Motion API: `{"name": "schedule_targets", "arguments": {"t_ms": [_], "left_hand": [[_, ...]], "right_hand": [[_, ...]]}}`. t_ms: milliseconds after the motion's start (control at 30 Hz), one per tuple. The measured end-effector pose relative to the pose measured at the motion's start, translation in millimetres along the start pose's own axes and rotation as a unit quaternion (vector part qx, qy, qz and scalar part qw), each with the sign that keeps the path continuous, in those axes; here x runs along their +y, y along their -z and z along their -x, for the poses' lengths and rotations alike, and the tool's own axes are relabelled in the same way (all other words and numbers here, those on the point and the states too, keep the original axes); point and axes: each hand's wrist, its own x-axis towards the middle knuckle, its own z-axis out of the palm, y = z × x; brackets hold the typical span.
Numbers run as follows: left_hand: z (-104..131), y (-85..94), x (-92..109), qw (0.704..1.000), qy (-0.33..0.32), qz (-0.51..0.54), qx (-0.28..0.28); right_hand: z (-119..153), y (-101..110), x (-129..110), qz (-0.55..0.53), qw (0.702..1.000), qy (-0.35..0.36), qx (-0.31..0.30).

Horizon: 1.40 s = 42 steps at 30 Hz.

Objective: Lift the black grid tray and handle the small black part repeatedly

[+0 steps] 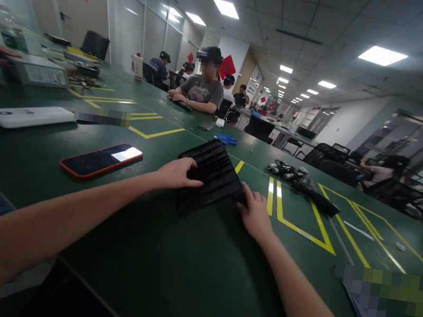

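A black plastic panel with a grid of raised ribs is held tilted above the green table, between my two hands. My left hand grips its left side, with the thumb and a finger lying over the ribbed face. At the panel's right corner, my right hand has its fingers closed round the edge; some fingertips are hidden. To the left of the panel lies a phone in an orange-red case, part of its screen lit white.
The green table carries yellow tape outlines. Beyond the panel lies a blue glove. Black cables and a dark elongated item are at right. A white slab-like device and a grey box stand left. A person sits opposite.
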Motion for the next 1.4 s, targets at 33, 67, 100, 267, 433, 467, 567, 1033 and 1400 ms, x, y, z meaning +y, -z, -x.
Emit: {"name": "schedule_targets", "arguments": {"t_ms": [33, 67, 100, 267, 433, 467, 567, 1033, 1400], "left_hand": [[-5, 4.6, -10, 0.999, 0.019, -0.029, 0.010], [-9, 9.4, -19, 0.997, 0.038, -0.061, 0.013], [-13, 13.9, -28, 0.994, 0.053, -0.092, 0.010], [-21, 28.6, -53, 0.976, 0.087, -0.195, -0.041], [-20, 33.7, -34, 0.986, 0.052, -0.155, 0.035], [-17, 32.0, -25, 0.989, 0.030, -0.132, 0.062], [-1, 15.4, 6, 0.993, -0.067, -0.059, 0.073], [45, -28.3, 57, 0.918, -0.377, -0.043, -0.116], [49, -29.9, 62, 0.957, -0.218, -0.173, -0.084]], "right_hand": [[-2, 3, 10, 0.021, 0.998, -0.052, 0.010], [-4, 6, 20, 0.041, 0.994, -0.097, 0.017], [-4, 8, 29, 0.058, 0.989, -0.134, 0.018], [-1, 6, 55, 0.111, 0.969, -0.214, -0.044], [0, 3, 45, 0.150, 0.975, -0.164, 0.027], [-1, 3, 40, 0.146, 0.977, -0.145, 0.050], [0, 2, 18, 0.108, 0.988, -0.070, 0.084], [0, 6, 9, 0.127, 0.989, 0.036, 0.061], [0, -4, 62, 0.141, 0.980, -0.136, -0.037]]}}
